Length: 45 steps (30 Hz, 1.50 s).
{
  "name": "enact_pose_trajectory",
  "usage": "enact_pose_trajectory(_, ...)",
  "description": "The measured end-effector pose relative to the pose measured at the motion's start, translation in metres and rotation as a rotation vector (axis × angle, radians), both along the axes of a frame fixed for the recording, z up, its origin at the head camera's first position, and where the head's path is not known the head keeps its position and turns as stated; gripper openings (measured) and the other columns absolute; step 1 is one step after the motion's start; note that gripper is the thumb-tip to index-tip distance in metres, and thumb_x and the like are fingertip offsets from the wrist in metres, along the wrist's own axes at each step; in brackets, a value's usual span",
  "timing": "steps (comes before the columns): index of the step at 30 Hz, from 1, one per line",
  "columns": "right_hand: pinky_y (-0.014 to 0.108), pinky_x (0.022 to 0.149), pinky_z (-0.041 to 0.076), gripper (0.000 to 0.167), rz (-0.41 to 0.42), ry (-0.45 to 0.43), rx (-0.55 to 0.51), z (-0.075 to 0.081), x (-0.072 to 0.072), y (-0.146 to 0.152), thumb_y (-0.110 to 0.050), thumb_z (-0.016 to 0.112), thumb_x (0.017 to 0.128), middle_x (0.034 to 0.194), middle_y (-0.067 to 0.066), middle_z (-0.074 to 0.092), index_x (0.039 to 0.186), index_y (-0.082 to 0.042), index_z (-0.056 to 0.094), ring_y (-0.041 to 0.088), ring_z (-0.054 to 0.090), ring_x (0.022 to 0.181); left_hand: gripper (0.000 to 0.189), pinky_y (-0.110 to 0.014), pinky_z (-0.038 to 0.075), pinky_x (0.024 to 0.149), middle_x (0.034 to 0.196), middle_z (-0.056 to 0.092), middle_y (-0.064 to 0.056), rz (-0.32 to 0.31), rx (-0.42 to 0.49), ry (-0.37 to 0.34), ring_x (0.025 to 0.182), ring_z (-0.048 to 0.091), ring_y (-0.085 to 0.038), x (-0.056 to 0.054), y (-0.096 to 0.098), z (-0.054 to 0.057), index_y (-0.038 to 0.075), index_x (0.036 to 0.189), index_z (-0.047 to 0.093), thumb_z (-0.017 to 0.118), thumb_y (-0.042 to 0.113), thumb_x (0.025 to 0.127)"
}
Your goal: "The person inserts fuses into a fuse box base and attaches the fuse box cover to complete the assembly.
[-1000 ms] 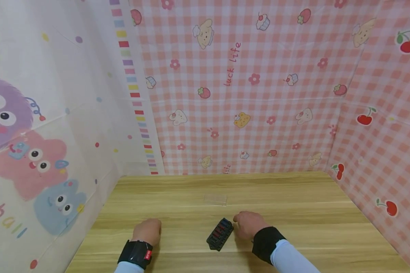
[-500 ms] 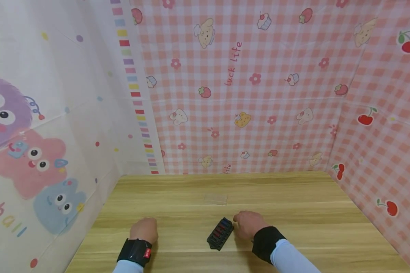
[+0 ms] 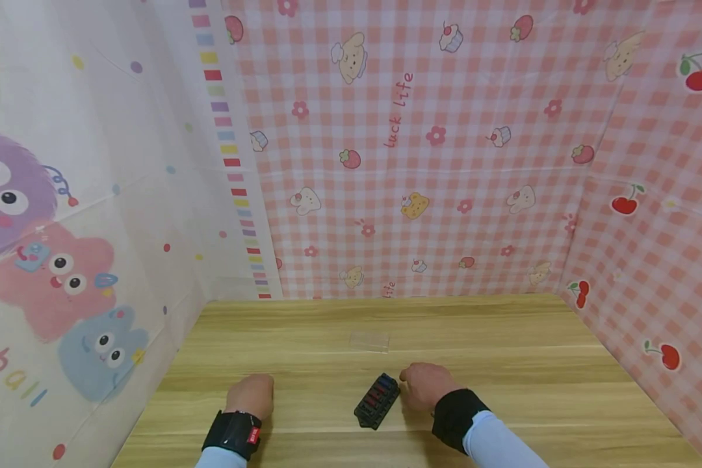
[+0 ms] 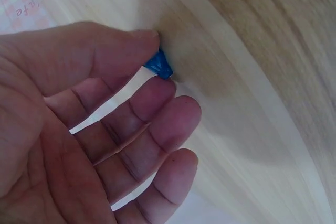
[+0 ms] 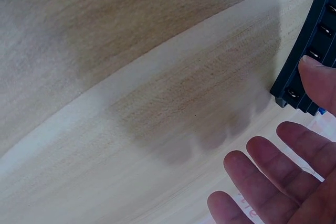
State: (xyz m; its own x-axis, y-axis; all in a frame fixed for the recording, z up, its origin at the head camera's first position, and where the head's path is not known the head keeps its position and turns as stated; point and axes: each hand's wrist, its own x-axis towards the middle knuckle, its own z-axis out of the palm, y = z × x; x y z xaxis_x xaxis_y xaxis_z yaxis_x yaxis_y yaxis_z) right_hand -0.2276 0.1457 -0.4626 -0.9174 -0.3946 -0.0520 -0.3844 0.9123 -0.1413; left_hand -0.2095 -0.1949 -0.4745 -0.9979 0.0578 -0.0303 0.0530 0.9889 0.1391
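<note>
My left hand (image 3: 250,396) is above the left part of the table, its knuckles towards the head camera. In the left wrist view, the thumb and index finger pinch a small blue blade fuse (image 4: 159,65), mostly hidden by the fingertips; the other fingers are loosely bent. A black fuse box (image 3: 377,401) with red and blue fuses in its slots lies slanted on the table. Just right of it is my right hand (image 3: 427,385). In the right wrist view, its thumb overlaps the box's edge (image 5: 302,80), while the other fingers extend loosely apart from it.
A clear plastic cover (image 3: 370,342) lies flat on the wooden table (image 3: 491,338) behind the fuse box. Printed cloth walls (image 3: 409,234) enclose the table at the back, left and right.
The left hand shifted slightly left, then came most of the way back. The right hand, fuse box and clear cover stay in place.
</note>
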Motion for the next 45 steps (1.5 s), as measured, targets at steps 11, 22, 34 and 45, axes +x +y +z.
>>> enact_pose_trajectory(11, 0.045, 0.087, 0.051, 0.029, -0.014, -0.021, 0.011, 0.0028, 0.0001, -0.002, -0.012, 0.077, 0.079, 0.103, 0.008, 0.07, 0.106, -0.006, 0.073, 0.028, 0.067, 0.099, 0.008, -0.049, 0.053, 0.065, 0.086, 0.068, -0.015, 0.047, -0.05, -0.002, 0.077, 0.066, -0.031, -0.0004, -0.0021, 0.0032, 0.0, 0.091, 0.069, 0.066, 0.003, 0.085)
enact_pose_trajectory(22, 0.045, 0.088, 0.051, 0.028, -0.013, -0.03, 0.008, 0.0062, 0.0024, -0.0032, -0.012, 0.076, 0.079, 0.101, 0.009, 0.071, 0.106, -0.005, 0.072, 0.029, 0.067, 0.098, 0.006, -0.048, 0.053, 0.064, 0.081, 0.067, -0.013, 0.038, -0.004, 0.006, 0.074, 0.065, -0.028, 0.0008, 0.0001, 0.0033, 0.001, 0.088, 0.069, 0.065, -0.002, 0.086)
enact_pose_trajectory(34, 0.045, 0.089, 0.051, 0.029, 0.002, -0.033, 0.016, 0.0037, 0.0007, -0.0027, -0.013, 0.077, 0.079, 0.102, 0.008, 0.07, 0.106, -0.005, 0.072, 0.028, 0.066, 0.098, 0.007, -0.045, 0.052, 0.062, 0.078, 0.066, -0.01, 0.021, 0.006, -0.007, 0.069, 0.062, -0.023, -0.0021, 0.0012, -0.0001, 0.0, 0.089, 0.07, 0.069, -0.001, 0.082)
enact_pose_trajectory(45, 0.044, 0.086, 0.052, 0.03, 0.022, 0.013, 0.021, 0.001, -0.0005, -0.006, -0.012, 0.077, 0.076, 0.101, 0.008, 0.07, 0.105, -0.007, 0.073, 0.027, 0.067, 0.097, 0.005, -0.045, 0.051, 0.062, 0.074, 0.064, -0.009, 0.004, 0.013, 0.006, 0.067, 0.06, -0.022, -0.0048, 0.0008, -0.0024, 0.001, 0.083, 0.069, 0.067, -0.004, 0.083)
